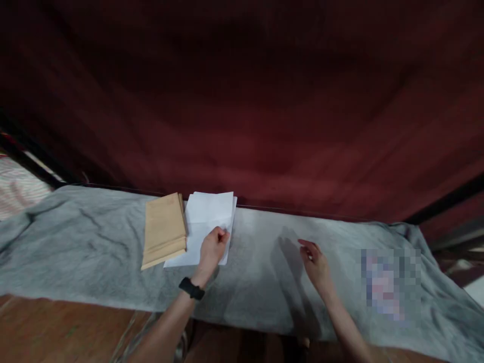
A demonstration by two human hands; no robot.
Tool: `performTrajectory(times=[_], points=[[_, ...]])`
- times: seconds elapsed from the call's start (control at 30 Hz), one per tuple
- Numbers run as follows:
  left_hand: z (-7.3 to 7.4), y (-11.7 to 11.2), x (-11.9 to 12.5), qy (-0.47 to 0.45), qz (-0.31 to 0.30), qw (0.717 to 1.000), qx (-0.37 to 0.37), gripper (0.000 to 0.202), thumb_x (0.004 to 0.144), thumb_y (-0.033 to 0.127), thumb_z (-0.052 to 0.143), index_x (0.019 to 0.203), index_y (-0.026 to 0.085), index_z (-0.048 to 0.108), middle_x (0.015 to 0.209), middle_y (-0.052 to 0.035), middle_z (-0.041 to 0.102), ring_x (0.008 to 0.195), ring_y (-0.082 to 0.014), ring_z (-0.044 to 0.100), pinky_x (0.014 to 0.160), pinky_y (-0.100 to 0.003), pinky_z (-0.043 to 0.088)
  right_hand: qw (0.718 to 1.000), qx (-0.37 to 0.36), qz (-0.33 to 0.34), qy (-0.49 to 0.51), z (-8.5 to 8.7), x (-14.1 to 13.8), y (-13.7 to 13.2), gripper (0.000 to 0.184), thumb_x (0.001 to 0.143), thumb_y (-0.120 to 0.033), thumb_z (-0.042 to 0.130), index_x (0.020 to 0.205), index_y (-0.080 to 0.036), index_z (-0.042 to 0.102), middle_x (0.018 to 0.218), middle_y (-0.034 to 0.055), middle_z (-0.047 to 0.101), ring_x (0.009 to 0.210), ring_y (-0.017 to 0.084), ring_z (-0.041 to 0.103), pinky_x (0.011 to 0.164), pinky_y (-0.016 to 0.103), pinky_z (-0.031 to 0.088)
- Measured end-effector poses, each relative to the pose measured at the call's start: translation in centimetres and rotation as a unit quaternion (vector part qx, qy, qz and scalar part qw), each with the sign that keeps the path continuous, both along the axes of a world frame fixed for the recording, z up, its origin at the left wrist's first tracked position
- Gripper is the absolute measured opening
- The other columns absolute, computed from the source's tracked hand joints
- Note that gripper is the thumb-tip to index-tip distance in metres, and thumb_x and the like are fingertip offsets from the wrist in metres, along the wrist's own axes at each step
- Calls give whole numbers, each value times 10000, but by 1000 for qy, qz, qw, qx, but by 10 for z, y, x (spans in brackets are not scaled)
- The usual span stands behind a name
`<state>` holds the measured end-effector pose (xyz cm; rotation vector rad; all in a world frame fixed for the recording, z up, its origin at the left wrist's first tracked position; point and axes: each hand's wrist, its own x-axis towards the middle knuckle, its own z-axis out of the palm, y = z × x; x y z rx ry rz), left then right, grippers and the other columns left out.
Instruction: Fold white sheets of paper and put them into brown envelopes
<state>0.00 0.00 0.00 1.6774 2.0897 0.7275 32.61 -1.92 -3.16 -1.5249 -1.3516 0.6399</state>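
Observation:
My left hand [213,248] rests on a stack of white paper sheets [206,217], its fingers pinching the right edge of the top sheet. A black watch sits on that wrist. A stack of tan envelopes [163,229] lies just left of the white sheets, touching them. My right hand [314,263] hovers over the bare grey cloth to the right, fingers loosely curled, holding nothing that I can see.
A grey cloth [75,242] covers the table, with a wooden front edge [56,327] below. A dark red curtain [242,101] hangs right behind the table. A blurred-out item [389,282] lies on the cloth at the right.

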Motion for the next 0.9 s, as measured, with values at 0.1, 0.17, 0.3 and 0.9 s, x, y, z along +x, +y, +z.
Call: performTrajectory(times=[0.1, 0.17, 0.3, 0.9], points=[[0, -19, 35, -52, -54, 995, 59, 188, 906, 288, 532, 730, 225, 557, 675, 32, 620, 602, -135, 564, 615, -245, 398, 986, -45, 45, 156, 7, -44, -5, 265, 751, -448, 713, 940, -269, 760, 983, 58, 742, 835, 233, 646, 777, 371, 522], [-3, -37, 68, -61, -105, 991, 62, 184, 904, 254, 538, 722, 228, 546, 686, 17, 624, 617, -147, 577, 613, -258, 402, 959, -115, 73, 249, 9, -64, -8, 314, 765, -493, 717, 972, -260, 758, 951, 52, 752, 837, 233, 660, 710, 346, 536], [-9, -70, 124, -60, -194, 978, 51, 167, 912, 144, 508, 792, 235, 580, 790, -27, 678, 705, -172, 637, 657, -283, 444, 943, -155, 80, 282, 5, -76, -9, 285, 713, -470, 746, 867, -230, 739, 782, 13, 723, 701, 192, 627, 615, 292, 492], [-68, -86, 127, 219, -205, 942, 153, 729, 949, 593, 485, 1482, 99, 437, 1577, -236, 372, 1489, -377, 301, 1176, -586, 304, 994, -75, -11, -83, -26, -4, 6, 296, 789, -275, 524, 1015, -149, 667, 848, 86, 701, 796, 244, 648, 749, 387, 545]])
